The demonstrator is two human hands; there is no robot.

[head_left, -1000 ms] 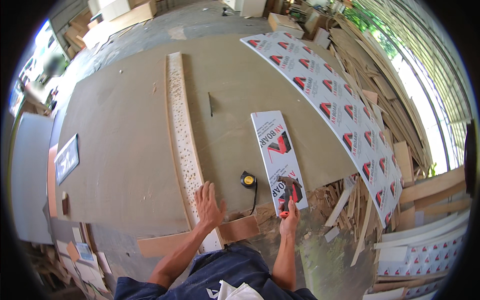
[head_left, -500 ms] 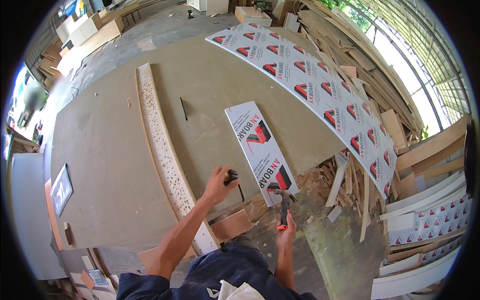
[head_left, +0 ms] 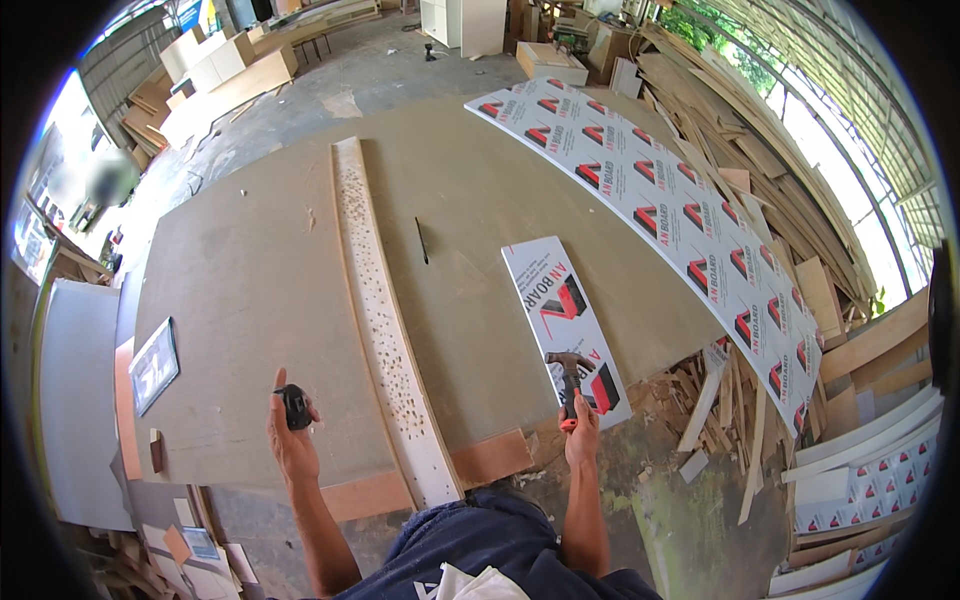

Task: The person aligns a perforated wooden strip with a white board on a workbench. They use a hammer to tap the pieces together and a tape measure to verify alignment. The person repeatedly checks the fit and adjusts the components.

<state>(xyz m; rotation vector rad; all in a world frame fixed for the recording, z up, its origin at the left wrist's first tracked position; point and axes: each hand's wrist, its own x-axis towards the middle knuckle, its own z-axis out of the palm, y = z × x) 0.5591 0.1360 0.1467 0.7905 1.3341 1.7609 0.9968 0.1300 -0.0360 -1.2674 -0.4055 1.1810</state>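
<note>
Across goes the tape measure [head_left: 293, 407], now left of the speckled strip [head_left: 385, 320], left hand [head_left: 295, 450] part-curled round it; right hand [head_left: 581, 437] closed on the hammer [head_left: 571, 380], right of the strip: both hands occupied.

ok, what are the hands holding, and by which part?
Left hand: black tape measure, by its case. Right hand: claw hammer, by the handle's lower end.

A broad brown table [head_left: 270, 260] bears a scattered load.
A speckled strip [head_left: 375, 290] crosses it; a black stick [head_left: 421, 241], short panel [head_left: 535, 275] and large sheet [head_left: 620, 180] lie to the right, a pane [head_left: 154, 366] and block [head_left: 156, 451] left.
</note>
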